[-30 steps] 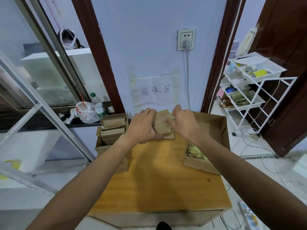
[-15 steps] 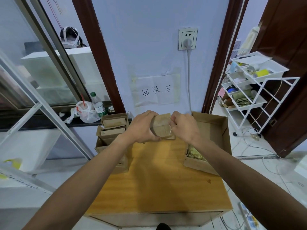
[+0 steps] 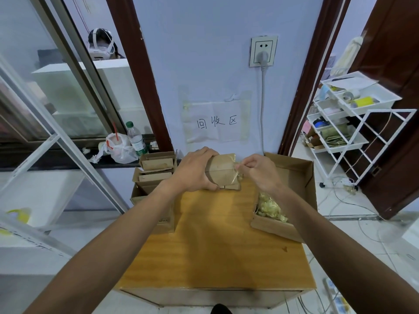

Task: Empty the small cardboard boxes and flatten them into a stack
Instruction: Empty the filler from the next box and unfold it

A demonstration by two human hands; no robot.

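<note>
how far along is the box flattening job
Done: crumpled yellowish scraps lie in the big open box on the right. In hand: the left hand grips a small box while the right hand pinches clear tape at its edge. Left: more small boxes sit in the carton on the left.

Table (image 3: 215, 245): wooden top, small dark mark near right edge.
Socket (image 3: 263, 47): on wall (image 3: 204, 53) beyond far edge, grey plug (image 3: 263, 57) in lower outlet, cord (image 3: 262, 109) hanging straight down.
Sign (image 3: 216, 122): white paper taped to wall just above far edge, three handwritten characters.
Bottle (image 3: 136, 139): clear, green cap, upright on dark ledge (image 3: 68, 159) off far-left corner, just beside white plastic bag (image 3: 119, 148) with red straw.
Rack (image 3: 353, 123): white, tiered trays, right of table by brown door (image 3: 396, 87); yellow roll (image 3: 362, 101) in top tray.
Headset (image 3: 101, 45): white, behind glass (image 3: 56, 98), upper left.
</note>
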